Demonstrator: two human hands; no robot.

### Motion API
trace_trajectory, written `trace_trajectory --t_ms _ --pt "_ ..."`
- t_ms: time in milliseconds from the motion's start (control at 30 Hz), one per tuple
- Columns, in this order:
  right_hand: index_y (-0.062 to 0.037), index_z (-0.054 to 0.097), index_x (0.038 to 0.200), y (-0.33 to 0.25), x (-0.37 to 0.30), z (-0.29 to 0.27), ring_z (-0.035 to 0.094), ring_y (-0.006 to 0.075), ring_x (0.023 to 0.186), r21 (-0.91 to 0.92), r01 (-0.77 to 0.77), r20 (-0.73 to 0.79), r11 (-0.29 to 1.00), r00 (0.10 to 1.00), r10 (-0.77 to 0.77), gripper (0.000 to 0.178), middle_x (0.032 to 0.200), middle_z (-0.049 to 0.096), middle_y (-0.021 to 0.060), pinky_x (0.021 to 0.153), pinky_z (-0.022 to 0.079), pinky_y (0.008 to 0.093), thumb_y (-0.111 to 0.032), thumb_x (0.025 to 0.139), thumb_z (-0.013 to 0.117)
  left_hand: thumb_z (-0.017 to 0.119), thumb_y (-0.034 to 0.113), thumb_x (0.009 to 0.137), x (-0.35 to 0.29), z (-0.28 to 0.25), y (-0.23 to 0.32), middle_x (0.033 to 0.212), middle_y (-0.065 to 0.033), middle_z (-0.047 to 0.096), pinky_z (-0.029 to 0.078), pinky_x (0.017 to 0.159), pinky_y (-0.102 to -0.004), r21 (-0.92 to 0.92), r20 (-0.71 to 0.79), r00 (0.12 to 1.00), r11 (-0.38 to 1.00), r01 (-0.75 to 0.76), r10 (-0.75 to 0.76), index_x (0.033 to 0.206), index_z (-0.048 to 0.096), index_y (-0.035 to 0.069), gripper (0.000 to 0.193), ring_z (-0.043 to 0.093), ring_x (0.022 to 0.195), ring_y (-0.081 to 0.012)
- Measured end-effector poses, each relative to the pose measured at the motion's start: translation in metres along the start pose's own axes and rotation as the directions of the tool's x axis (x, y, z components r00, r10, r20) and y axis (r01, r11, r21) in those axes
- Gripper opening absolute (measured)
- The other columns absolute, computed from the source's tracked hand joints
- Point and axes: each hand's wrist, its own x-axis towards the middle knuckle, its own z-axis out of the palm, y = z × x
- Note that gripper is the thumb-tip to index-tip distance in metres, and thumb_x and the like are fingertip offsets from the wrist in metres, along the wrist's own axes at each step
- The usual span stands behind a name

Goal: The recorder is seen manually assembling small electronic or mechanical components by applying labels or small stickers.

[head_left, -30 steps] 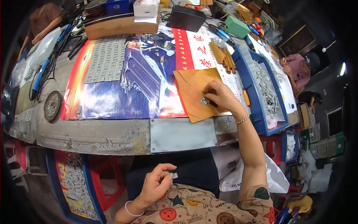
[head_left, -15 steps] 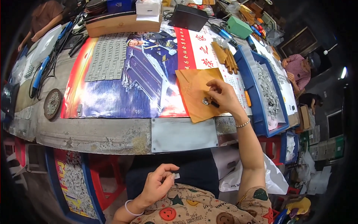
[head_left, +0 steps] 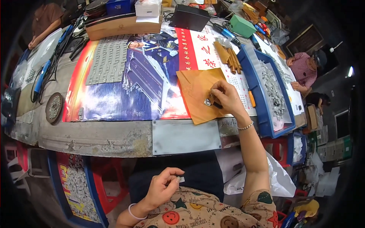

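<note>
Over the orange-brown square paper sheet (head_left: 192, 85), the right hand (head_left: 226, 98) bunches its fingertips near small shiny silver pieces (head_left: 207, 102), contents unclear; left of and below the sheet, the left hand (head_left: 162, 188) pinches a small pale rectangular piece (head_left: 182, 179).

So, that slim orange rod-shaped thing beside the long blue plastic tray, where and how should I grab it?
Probably pinch the slim orange rod-shaped thing across its middle, coming from above and the left with your bare right hand. It lies lengthwise close to the long blue plastic tray, whose raised wall leaves little finger room on the right.
</note>
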Motion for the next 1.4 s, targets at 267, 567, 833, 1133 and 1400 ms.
trace_trajectory --t_ms 267,567,833,1133,1400 --pt "-0.0009 0.059 0.088 -0.053 -0.076 0.037 0.06 0.0099 0.071 0.302 -0.094 0.244 0.949 0.969 0.019 0.006 0.082 0.064 0.0052 0.061 0.047 0.0227 -0.006 0.087 0.062 0.052 0.004 0.092 0.002 0.0 0.005 0.066 -0.0004 0.059 0.041 0.053 -0.0184 0.036 -0.02 0.999 0.999 -0.028 0.029 0.108 0.058 -0.001 0.017 0.052 0.058 -0.003" --pt "0.0008 0.055 0.094 -0.052 -0.138 0.081 0.061 0.0105 0.079 0.52 -0.392 0.483 0.759 0.868 0.118 0.011 0.086 0.062 0.0057 0.069 0.049 0.0224 -0.005 0.09 0.063 0.053 0.005 0.091 0.005 -0.004 0.011 0.063 0.0009 0.059 0.038 0.05 -0.0197 0.029 -0.114 0.992 0.998 -0.059 0.062 0.106 0.06 0.0 0.017 0.049 0.054 -0.0019" --pt "0.0038 0.06 0.109 -0.047 -0.157 0.092 0.061 0.0089 0.08 0.312 -0.2 0.511 0.929 0.86 0.013 0.022 0.088 0.065 0.0065 0.072 0.051 0.0242 -0.002 0.087 0.063 0.054 0.006 0.092 0.001 -0.003 0.008 0.065 0.0014 0.059 0.038 0.051 -0.019 0.008 -0.121 0.988 0.996 -0.092 0.092 0.106 0.059 0.0 0.016 0.049 0.057 -0.0015" --pt "0.0006 0.061 0.109 -0.045 -0.172 0.106 0.066 0.0219 0.077 0.165 0.06 0.482 0.985 0.866 -0.133 0.027 0.088 0.066 0.013 0.068 0.05 0.0287 -0.002 0.082 0.065 0.053 0.006 0.093 -0.004 0.0 0.003 0.065 0.0023 0.059 0.036 0.05 -0.0179 -0.091 -0.156 0.98 0.986 -0.139 0.124 0.107 0.059 0.001 0.017 0.049 0.057 -0.0005" --pt "0.0008 0.054 0.099 -0.034 -0.182 0.117 0.063 0.0126 0.077 0.646 -0.399 0.389 0.651 0.906 0.169 0.012 0.088 0.064 0.0066 0.069 0.053 0.0245 -0.007 0.092 0.059 0.052 0.005 0.093 -0.004 -0.001 -0.002 0.064 0.003 0.057 0.036 0.05 -0.0178 -0.134 -0.169 0.981 0.984 -0.119 0.096 0.107 0.059 0.001 0.017 0.048 0.056 -0.0003"
